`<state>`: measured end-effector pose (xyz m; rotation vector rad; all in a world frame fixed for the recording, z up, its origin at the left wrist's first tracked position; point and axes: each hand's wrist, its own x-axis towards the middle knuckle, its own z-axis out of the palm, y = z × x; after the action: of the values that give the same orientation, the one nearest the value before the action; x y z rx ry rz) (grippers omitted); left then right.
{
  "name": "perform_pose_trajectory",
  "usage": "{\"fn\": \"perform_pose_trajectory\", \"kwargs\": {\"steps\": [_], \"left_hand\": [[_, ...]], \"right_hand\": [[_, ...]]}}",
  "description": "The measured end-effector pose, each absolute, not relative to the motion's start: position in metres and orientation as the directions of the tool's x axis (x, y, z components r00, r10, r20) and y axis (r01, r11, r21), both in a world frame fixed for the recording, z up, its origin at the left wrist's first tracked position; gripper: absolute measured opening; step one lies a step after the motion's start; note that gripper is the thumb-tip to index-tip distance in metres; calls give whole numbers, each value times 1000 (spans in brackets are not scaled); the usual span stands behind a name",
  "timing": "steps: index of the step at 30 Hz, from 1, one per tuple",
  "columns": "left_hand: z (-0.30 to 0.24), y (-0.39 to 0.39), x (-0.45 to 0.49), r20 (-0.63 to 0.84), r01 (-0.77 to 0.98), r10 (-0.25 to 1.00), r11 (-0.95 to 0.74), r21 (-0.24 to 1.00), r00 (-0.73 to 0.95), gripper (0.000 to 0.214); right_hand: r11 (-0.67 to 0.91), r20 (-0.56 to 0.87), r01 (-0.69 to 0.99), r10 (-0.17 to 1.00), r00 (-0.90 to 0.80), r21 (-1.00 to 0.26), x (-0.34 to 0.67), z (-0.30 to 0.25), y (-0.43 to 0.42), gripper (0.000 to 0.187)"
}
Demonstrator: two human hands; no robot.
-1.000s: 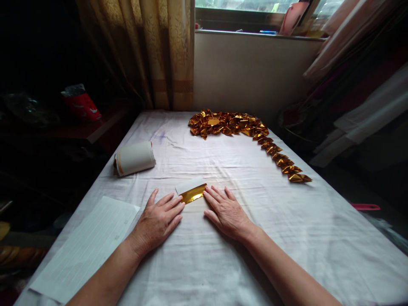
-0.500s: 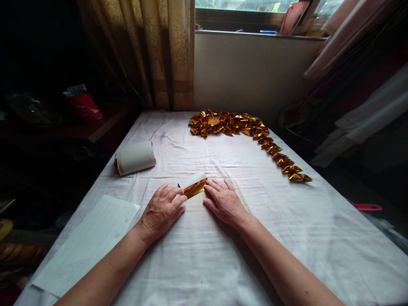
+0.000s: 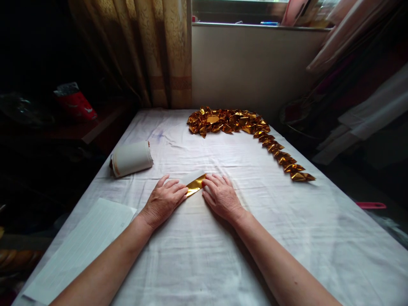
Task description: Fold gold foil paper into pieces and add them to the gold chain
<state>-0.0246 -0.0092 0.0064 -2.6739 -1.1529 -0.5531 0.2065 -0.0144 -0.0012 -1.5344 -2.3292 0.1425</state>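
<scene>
A small piece of gold foil paper (image 3: 195, 185), white on its reverse, lies partly folded on the white cloth in front of me. The gold side shows as a slanting band with a pale strip along its far edge. My left hand (image 3: 163, 199) grips the left end, index finger and thumb close together on it, the other fingers spread. At the right end, my right hand (image 3: 221, 196) has its fingertips bent onto the foil. Both palms face down, and the fingers cover the paper's two ends.
A chain of folded gold foil pieces (image 3: 229, 121) is coiled at the back and trails down the right side. On the left lie a white roll (image 3: 132, 159) and lined paper sheets (image 3: 84, 246). A curtain (image 3: 156, 51) and wall (image 3: 248, 68) stand behind the table.
The gold band has narrowed, and less of the white side shows. My left fingers have slid slightly right along the near edge. The whole view has shifted a little.
</scene>
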Motion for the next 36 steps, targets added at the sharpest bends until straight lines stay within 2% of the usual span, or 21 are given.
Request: {"fn": "perform_pose_trajectory", "kwargs": {"steps": [7, 17, 23, 27, 31, 36], "left_hand": [[8, -10, -19, 437, 747, 677, -665, 19, 592, 23], [6, -12, -20, 435, 751, 706, -654, 95, 559, 24], [4, -12, -22, 394, 778, 801, -569, 267, 451, 22], [3, -12, -17, 359, 786, 853, -501, 362, 379, 19], [2, -13, -12, 346, 819, 881, -442, 366, 322, 18], [3, -14, -10, 310, 848, 906, -392, 357, 288, 14]], "right_hand": [[542, 310, 794, 832, -460, -277, 196, -1, -14, 27], [571, 327, 767, 814, -480, -294, 180, -1, -6, 21], [521, 344, 775, 845, -409, -357, 178, 0, -9, 20], [452, 272, 807, 889, -370, -380, 173, 5, -8, 18], [368, 177, 839, 930, -323, -401, 167, 9, -5, 15], [315, 157, 857, 949, -274, -409, 164, 9, -2, 12]]}}
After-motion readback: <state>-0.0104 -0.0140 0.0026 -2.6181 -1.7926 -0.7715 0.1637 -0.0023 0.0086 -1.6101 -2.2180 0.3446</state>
